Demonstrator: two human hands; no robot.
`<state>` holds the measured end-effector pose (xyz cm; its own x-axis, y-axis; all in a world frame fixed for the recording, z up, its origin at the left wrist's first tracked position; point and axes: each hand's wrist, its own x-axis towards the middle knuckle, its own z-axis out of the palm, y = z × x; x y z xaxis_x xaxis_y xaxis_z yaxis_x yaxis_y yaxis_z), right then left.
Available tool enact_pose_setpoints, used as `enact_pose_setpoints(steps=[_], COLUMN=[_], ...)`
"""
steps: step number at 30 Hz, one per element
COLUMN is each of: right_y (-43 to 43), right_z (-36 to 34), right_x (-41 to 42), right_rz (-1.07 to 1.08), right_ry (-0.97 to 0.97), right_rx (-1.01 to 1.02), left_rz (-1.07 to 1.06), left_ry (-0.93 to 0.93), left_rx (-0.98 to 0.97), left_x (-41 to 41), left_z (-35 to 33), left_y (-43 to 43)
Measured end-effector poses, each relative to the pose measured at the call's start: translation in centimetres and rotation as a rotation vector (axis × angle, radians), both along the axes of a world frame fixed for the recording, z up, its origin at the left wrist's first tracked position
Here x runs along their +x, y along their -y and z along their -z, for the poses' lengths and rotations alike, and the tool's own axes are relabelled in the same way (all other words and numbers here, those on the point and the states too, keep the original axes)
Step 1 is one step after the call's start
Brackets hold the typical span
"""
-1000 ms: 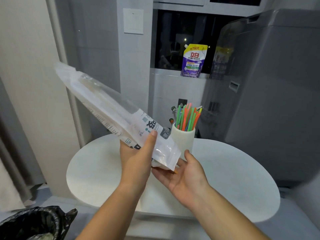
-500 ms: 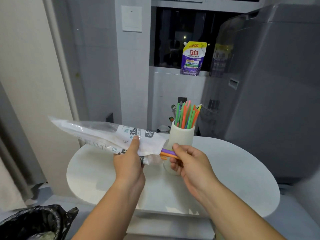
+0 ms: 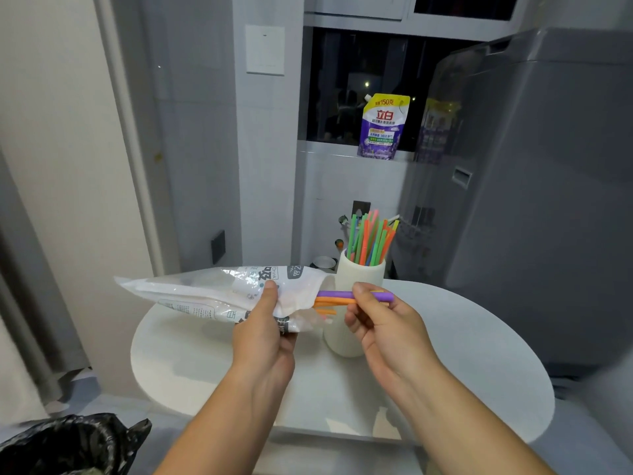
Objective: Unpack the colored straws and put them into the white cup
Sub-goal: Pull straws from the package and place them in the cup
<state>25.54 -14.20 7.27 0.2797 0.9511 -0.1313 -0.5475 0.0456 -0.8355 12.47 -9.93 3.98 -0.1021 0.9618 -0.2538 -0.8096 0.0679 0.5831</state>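
My left hand [image 3: 265,332] grips a clear and white plastic straw bag [image 3: 212,291], held roughly level above the round white table [image 3: 479,354]. From the bag's right mouth stick out a few purple and orange straws [image 3: 334,298]. My right hand [image 3: 380,318] pinches those straws between thumb and fingers, just right of the bag. Right behind them stands the white cup [image 3: 359,274], which holds several green, orange and pink straws [image 3: 371,240] upright. The cup's lower part is partly hidden by the bag and my right hand.
A purple detergent pouch [image 3: 383,126] stands on the window ledge behind. A large grey appliance [image 3: 534,186] fills the right side. A bin with a black bag [image 3: 68,447] sits at the lower left beside the table. A wall rises on the left.
The bag swung down from a steep tilt to nearly level. My right hand went from open under the bag's mouth to pinching the straws, now drawn farther out to the right.
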Motion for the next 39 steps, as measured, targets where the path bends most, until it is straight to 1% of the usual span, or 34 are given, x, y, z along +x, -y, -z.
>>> enact_pose_setpoints(steps=[6,11,16,21,26,32,39], right_y=[-0.2,-0.4,-0.8,-0.8,-1.0,-1.1,-0.7], right_z=[-0.2,0.2,0.2,0.0,-1.0,-2.3,-4.3], right_x=[-0.3,-0.8,-0.6,0.0,1.5,3.3,5.7], right_rz=[-0.022,-0.021,0.090,0.178,0.229,0.222,0.265], right_ry=[-0.128,-0.008,0.124,0.214,0.254,0.268,0.313], right_rx=[0.022,0.038,0.069,0.115,0.169,0.208,0.253], left_rz=[-0.016,-0.009,-0.017,-0.028,-0.081,-0.148,-0.226], left_ry=[0.062,0.054,0.059,0.087,0.126,0.152,0.146], left_rx=[-0.016,-0.023,-0.021,-0.027,-0.031,-0.050,-0.086], left_x=[0.2,0.7,0.6,0.5,-0.4,-1.5,-2.0], left_z=[0.3,0.2,0.2,0.2,0.3,-0.1,0.4], left_y=[0.0,0.2,0.2,0.0,-0.7,-1.3,-1.8])
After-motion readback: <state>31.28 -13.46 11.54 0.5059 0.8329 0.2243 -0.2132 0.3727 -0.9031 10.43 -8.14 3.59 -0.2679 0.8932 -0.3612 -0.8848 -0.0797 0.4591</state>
